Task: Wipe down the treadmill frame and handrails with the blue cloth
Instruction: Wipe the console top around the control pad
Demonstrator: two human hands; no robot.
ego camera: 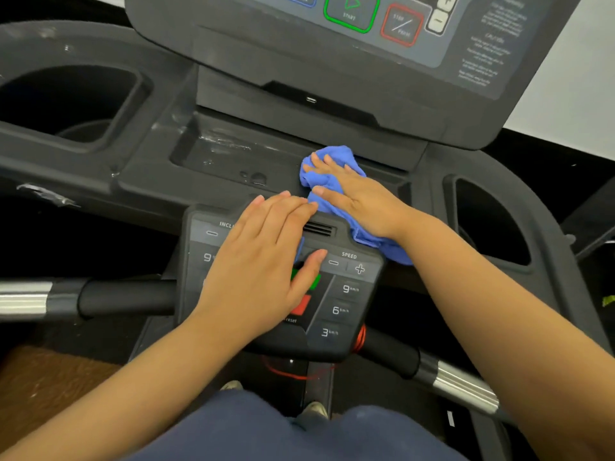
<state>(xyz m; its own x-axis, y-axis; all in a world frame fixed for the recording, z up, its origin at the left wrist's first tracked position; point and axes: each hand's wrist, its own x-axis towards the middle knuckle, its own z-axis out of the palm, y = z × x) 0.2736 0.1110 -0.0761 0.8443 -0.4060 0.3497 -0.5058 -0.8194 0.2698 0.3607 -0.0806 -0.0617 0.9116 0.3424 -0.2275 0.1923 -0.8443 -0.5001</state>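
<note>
**Cloth on console tray, both hands down**

Right hand (359, 197) lies flat, fingers spread, pressing the crumpled blue fabric cloth (332, 174) against the right end of the shallow dark plastic centre tray (213, 154); grip not closed, palm simply on top. A tail of the cloth hangs out under the wrist. Left hand (263, 261) lies open, palm down, on the black lower keypad panel (346, 294), covering its middle buttons; fingertips just beside the cloth; it holds nothing.

Tray contents: pale smears and scuffs, otherwise only the cloth. Deep dark cup-holder recess at left (66, 104): interior in shadow, contents cannot be told. Narrower recess at right (489, 221): same.

Around: tilted grey upper console (332, 61) with green START and red STOP outlines overhangs the tray. Black-and-silver handrail bars (459, 384) flank the keypad. A red coiled cord (361, 337) shows below the panel.
</note>
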